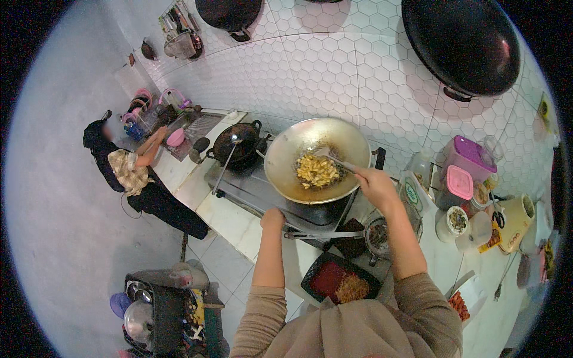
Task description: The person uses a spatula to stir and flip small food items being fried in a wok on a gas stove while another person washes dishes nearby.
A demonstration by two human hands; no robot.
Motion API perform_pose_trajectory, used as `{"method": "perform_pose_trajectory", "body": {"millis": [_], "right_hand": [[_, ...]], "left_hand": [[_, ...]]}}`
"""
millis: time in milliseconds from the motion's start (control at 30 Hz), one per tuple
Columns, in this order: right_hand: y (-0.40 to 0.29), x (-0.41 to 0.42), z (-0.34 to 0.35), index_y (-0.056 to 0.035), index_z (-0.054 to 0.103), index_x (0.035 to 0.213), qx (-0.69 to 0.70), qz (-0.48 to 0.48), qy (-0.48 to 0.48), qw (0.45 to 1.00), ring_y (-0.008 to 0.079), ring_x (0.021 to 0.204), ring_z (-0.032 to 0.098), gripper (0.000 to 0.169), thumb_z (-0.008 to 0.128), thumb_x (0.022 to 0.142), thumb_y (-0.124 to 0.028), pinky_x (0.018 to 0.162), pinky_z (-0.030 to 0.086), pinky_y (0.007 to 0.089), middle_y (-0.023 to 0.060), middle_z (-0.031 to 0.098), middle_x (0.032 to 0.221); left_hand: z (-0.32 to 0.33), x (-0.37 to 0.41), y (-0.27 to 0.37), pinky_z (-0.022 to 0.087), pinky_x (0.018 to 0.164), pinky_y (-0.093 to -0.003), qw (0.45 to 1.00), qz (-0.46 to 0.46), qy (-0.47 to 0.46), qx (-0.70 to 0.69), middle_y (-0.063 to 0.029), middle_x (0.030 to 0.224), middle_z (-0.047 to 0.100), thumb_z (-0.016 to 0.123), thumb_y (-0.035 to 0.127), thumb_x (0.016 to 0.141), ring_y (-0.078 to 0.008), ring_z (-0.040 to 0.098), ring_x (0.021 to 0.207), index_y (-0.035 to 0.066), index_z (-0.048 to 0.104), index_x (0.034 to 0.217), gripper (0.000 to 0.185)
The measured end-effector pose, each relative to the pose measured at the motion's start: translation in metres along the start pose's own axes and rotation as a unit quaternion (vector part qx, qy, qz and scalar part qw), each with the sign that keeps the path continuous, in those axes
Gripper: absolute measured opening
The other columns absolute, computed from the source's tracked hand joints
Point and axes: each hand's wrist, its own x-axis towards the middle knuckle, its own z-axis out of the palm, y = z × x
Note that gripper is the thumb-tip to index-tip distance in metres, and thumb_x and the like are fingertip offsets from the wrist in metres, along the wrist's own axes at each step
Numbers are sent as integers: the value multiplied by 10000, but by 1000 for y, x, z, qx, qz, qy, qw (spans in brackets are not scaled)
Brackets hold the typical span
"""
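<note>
My right hand (378, 185) grips the handle of a metal spatula (342, 164). Its blade rests among pale yellow, small cut pieces of food (317, 171) in a large metal wok (286, 143). Oil appears around the pieces, and the wok sits on the right side of a gas stove (250, 182). Curled at the stove's front edge is my left hand (273, 218); its fingers are hidden from above. Just right of it lies the handle of a wire-mesh strainer (377, 233). Nearer my body, a black tray (309, 291) holds red paste and a brown shredded heap.
A dark wok (237, 143) with a ladle (226, 168) occupies the left burner. Tubs, a purple-lidded container (472, 154) and scissors (498, 217) crowd the right counter. Another person (130, 170) stands by the sink at left. A black rack (168, 308) holds pots below left.
</note>
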Motion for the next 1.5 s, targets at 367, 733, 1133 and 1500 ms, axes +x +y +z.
{"method": "perform_pose_trajectory", "body": {"millis": [367, 733, 1133, 1500], "right_hand": [[-17, -9, -35, -152, 638, 1058, -1, 24, -98, 995, 373, 819, 594, 259, 531, 832, -219, 742, 471, 439, 191, 626, 880], [-22, -8, -35, -68, 633, 1035, 32, 11, -91, 995, 373, 812, 580, 236, 543, 837, -160, 717, 461, 407, 204, 615, 882], [-23, -14, -12, -133, 632, 1051, 65, -58, -32, 996, 378, 730, 604, 259, 487, 836, -118, 651, 483, 454, 202, 614, 805], [-32, -15, -36, -105, 622, 1076, 36, -12, -91, 995, 373, 742, 579, 268, 556, 816, -99, 659, 461, 395, 200, 612, 841]], "left_hand": [[11, 4, -6, 498, 766, -398, 999, -29, 27, -24, -140, 1043, 637, 557, 191, 774, -293, 619, 963, 76, 674, 977, 260], [12, 10, -9, 480, 787, -432, 999, -27, 17, -44, -178, 996, 638, 578, 305, 736, -340, 609, 949, 64, 663, 967, 345], [13, 13, -12, 486, 766, -436, 997, -15, 14, -71, -192, 956, 642, 618, 282, 708, -348, 618, 906, 52, 677, 900, 305], [8, 9, -8, 496, 757, -397, 998, -34, 1, -60, -137, 971, 654, 636, 211, 702, -296, 625, 929, 99, 694, 914, 246]]}}
